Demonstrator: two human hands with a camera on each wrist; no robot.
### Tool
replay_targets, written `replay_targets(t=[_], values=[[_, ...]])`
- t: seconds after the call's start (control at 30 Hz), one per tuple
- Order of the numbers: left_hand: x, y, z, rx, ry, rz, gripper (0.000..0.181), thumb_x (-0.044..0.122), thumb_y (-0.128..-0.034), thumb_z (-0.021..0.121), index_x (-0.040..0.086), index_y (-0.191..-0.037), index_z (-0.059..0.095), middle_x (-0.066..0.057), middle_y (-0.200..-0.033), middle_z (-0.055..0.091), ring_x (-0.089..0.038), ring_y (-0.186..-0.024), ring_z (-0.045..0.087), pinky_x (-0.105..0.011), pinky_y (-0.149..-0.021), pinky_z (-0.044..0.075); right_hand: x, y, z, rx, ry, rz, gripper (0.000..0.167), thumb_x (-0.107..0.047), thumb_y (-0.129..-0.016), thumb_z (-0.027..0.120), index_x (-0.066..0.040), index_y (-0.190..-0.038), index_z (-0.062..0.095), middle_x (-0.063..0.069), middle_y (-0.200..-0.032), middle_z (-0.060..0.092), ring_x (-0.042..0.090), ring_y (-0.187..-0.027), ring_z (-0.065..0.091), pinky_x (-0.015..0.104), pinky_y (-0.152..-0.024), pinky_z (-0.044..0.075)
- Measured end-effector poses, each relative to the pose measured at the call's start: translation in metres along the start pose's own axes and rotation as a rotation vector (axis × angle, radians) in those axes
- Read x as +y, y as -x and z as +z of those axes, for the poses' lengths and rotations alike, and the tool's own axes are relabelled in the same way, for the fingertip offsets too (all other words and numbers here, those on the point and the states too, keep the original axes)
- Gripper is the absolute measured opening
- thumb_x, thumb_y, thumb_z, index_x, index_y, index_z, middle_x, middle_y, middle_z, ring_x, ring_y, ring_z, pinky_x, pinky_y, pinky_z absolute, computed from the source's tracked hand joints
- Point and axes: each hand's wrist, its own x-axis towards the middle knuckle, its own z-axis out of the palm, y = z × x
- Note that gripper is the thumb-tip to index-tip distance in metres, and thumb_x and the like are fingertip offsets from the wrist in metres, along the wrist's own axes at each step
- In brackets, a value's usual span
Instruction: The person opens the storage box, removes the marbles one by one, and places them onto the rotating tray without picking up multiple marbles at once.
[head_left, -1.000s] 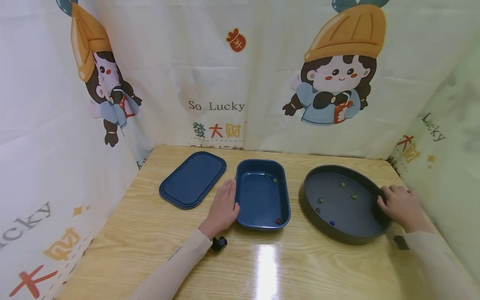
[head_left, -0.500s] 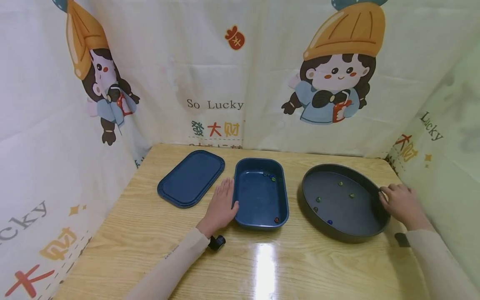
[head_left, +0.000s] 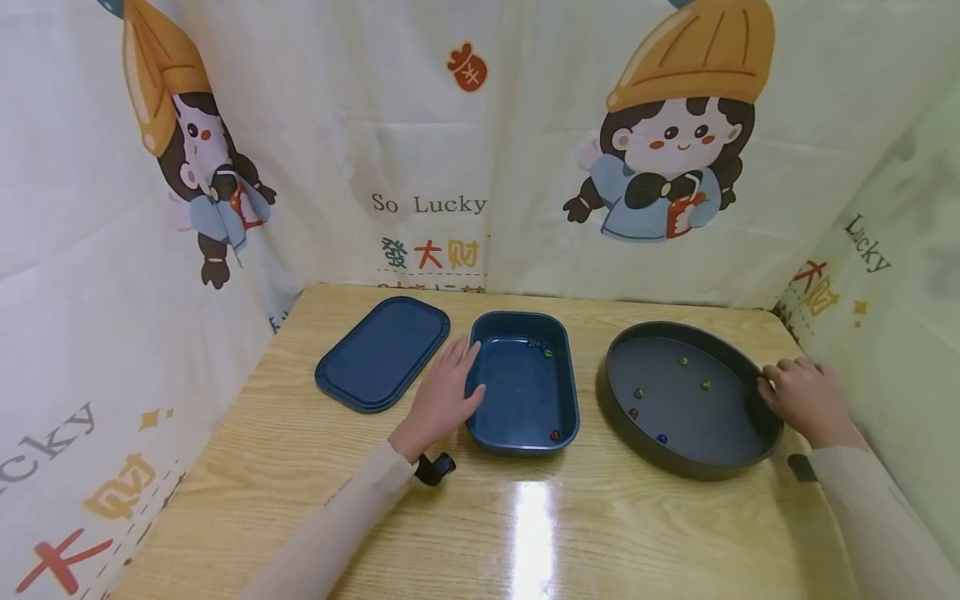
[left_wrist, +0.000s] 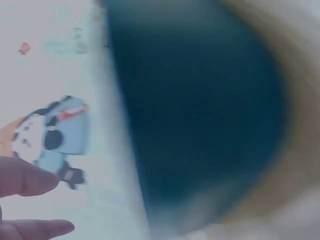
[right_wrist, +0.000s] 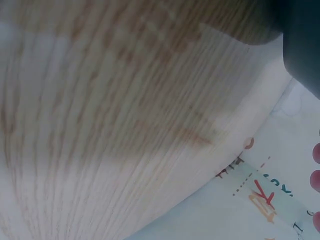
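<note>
My left hand (head_left: pixel 437 398) is at the left side of a deep blue rectangular tray (head_left: pixel 517 448), its fingers straight and its thumb spread over the near-left rim. Inside, several small glass marbles (head_left: pixel 547 353) lie at the far right and a reddish marble (head_left: pixel 555 435) at the near right corner. My right hand (head_left: pixel 808 404) holds the right rim of a round dark grey pan (head_left: pixel 693 425) with curled fingers. Several marbles lie spread in it, a blue marble (head_left: pixel 662 438) among them. In the right wrist view, only fingertips (right_wrist: pixel 315 180) show at the edge.
A flat blue lid (head_left: pixel 384 354) lies left of the tray on the wooden table (head_left: pixel 465 542). Printed cloth (head_left: pixel 525 150) hangs behind the table and along both sides. A black wrist camera (head_left: pixel 437 469) sits under my left wrist.
My left hand has shifted slightly, its fingers and thumb now spread apart where they lay along the tray's side. The right hand stays at the pan's rim. The marbles have not visibly moved.
</note>
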Motion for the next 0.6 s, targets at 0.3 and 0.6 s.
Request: replay_targets(t=[0.3, 0.6], values=[[0.024, -0.029, -0.030, -0.031, 0.535, 0.021, 0.037, 0.024, -0.0893, 0.064, 0.015, -0.125, 0.060, -0.004, -0.128, 0.061, -0.022, -0.122, 0.054, -0.042, -0.101, 0.044, -0.004, -0.001, 0.002, 0.045, 0.001, 0.002, 0.014, -0.007, -0.070, 0.062, -0.001, -0.060, 0.054, 0.012, -0.056, 0.051, 0.032, -0.051, 0.047, 0.046, -0.046, 0.032], [0.030, -0.067, -0.020, -0.453, 0.781, 0.226, 0.030, 0.016, -0.0898, 0.062, 0.004, -0.118, 0.064, -0.013, -0.117, 0.066, -0.022, -0.109, 0.063, -0.027, -0.093, 0.049, -0.003, 0.001, 0.006, 0.088, -0.014, 0.009, 0.012, -0.005, -0.070, 0.061, 0.002, -0.061, 0.058, 0.015, -0.056, 0.053, 0.035, -0.049, 0.047, 0.045, -0.044, 0.031]])
